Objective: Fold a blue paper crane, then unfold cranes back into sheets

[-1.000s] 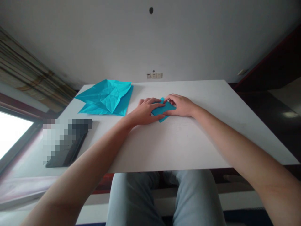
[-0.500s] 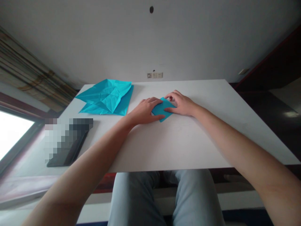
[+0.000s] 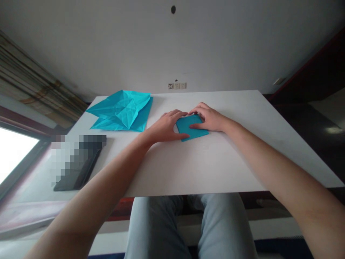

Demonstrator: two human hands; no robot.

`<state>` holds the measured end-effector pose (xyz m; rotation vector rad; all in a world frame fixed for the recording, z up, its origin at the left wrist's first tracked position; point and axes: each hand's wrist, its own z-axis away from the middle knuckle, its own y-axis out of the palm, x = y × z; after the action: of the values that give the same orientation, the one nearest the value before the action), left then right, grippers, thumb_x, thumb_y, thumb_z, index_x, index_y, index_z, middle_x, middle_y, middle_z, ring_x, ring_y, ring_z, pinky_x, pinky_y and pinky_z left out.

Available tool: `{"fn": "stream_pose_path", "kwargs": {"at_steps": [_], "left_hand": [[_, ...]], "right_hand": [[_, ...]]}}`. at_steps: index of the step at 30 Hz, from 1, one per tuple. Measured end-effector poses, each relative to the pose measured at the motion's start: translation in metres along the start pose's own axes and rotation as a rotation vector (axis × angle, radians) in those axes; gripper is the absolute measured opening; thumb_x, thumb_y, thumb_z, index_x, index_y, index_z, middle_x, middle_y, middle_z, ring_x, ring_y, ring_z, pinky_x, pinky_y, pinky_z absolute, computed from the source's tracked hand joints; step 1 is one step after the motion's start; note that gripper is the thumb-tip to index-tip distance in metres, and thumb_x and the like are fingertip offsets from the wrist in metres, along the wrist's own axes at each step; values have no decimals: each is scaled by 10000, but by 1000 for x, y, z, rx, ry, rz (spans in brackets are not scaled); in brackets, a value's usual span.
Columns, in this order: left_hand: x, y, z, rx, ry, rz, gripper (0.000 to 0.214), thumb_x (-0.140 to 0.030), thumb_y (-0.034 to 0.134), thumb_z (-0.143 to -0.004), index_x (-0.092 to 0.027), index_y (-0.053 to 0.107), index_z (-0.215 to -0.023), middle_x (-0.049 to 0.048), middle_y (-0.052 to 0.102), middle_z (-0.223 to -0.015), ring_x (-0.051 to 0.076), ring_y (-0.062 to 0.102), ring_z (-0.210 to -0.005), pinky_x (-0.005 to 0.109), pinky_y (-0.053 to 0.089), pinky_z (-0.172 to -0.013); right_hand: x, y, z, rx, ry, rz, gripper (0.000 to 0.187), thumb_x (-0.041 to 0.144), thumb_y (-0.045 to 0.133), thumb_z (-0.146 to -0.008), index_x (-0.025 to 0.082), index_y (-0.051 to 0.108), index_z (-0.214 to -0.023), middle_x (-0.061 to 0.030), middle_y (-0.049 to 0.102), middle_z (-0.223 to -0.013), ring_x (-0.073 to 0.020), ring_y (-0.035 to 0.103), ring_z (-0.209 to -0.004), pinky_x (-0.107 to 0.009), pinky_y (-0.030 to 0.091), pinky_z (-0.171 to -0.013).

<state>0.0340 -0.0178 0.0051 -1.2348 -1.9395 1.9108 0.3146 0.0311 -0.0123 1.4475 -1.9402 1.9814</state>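
A small piece of folded blue paper point(image 3: 184, 126) lies near the middle of the white table, with roughly four straight edges. My left hand point(image 3: 169, 126) spans its left side, thumb on the near edge and fingertips at the far corner. From the right, my right hand point(image 3: 211, 118) grips the paper, its thumb pressed on top and its curled fingers at the far edge. The fingertips of both hands almost meet there. Part of the paper's right side is hidden under my right hand.
Larger creased blue paper point(image 3: 128, 108) lies at the back left of the white table point(image 3: 199, 169), partly raised in folds. A dark flat device point(image 3: 77, 180), partly pixelated, rests at the left. Wall sockets point(image 3: 177, 86) sit behind the table's far edge.
The folded paper has turned from a diamond-like position to a squarer one and shows a wider face. Both hands stay around it, with the left fingertips now at its far corner.
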Motion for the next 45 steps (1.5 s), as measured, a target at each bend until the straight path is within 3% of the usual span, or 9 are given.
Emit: {"fn": "stream_pose_path", "kwargs": {"at_steps": [6, 9, 16, 24, 30, 36, 40, 45], "left_hand": [[8, 6, 2, 18, -120, -76, 1071, -730, 798, -915, -165, 433, -1748, 261, 493, -1767, 483, 430, -1663, 705, 296, -1388], [11, 5, 3, 27, -140, -96, 1020, -765, 767, -929, -204, 471, -1728, 243, 485, -1763, 497, 426, -1640, 725, 299, -1371], [12, -1, 2, 39, -175, -125, 932, -790, 732, -953, -235, 578, -1686, 212, 521, -1720, 496, 450, -1598, 719, 314, -1359], [12, 2, 2, -11, -127, -109, 870, -712, 775, -952, -281, 596, -1686, 186, 554, -1692, 460, 480, -1563, 696, 347, -1338], [7, -1, 0, -58, -75, -102, 718, -621, 777, -964, -267, 700, -1584, 169, 689, -1557, 431, 595, -1460, 640, 417, -1279], [11, -1, -3, -109, -101, -53, 453, -402, 638, -1055, -237, 772, -1455, 93, 872, -1162, 296, 820, -1070, 494, 541, -1131], [12, -1, -3, -131, -129, -41, 427, -388, 655, -1045, -239, 776, -1425, 76, 889, -1124, 284, 841, -1028, 467, 579, -1090], [7, 0, -4, -137, -138, 8, 422, -422, 645, -1066, -219, 778, -1411, 90, 882, -1155, 277, 834, -1032, 430, 594, -1025]], "right_hand": [[-6, -3, -2, -45, 20, 91, 576, 634, 999, -772, 289, 851, -1210, -101, 711, -1215, -342, 696, -1065, -563, 475, -1117], [-6, -5, -2, -48, 23, 121, 546, 653, 989, -784, 285, 835, -1157, -101, 715, -1189, -355, 690, -1090, -603, 416, -1156], [-8, -11, 1, -28, 67, 90, 564, 668, 1008, -739, 268, 770, -1058, -91, 689, -1184, -328, 675, -1044, -576, 443, -1122], [-11, -10, 1, -17, 45, 45, 725, 637, 1013, -747, 316, 771, -1351, -91, 697, -1248, -297, 656, -1003, -518, 503, -1048], [-7, -7, -1, -31, 18, 34, 733, 615, 1009, -759, 319, 773, -1388, -109, 691, -1306, -329, 666, -1081, -500, 504, -1041], [3, 3, -3, -53, -29, 49, 584, 549, 943, -825, 276, 779, -1314, -119, 752, -1282, -343, 686, -1097, -474, 480, -1020], [10, 4, -3, -58, 4, -19, 562, 543, 970, -771, 266, 782, -1223, -87, 782, -1171, -305, 667, -997, -420, 471, -906], [11, 2, -2, -55, 76, -101, 728, 564, 1054, -639, 256, 783, -1240, -55, 766, -1073, -253, 618, -886, -396, 463, -822]]}}
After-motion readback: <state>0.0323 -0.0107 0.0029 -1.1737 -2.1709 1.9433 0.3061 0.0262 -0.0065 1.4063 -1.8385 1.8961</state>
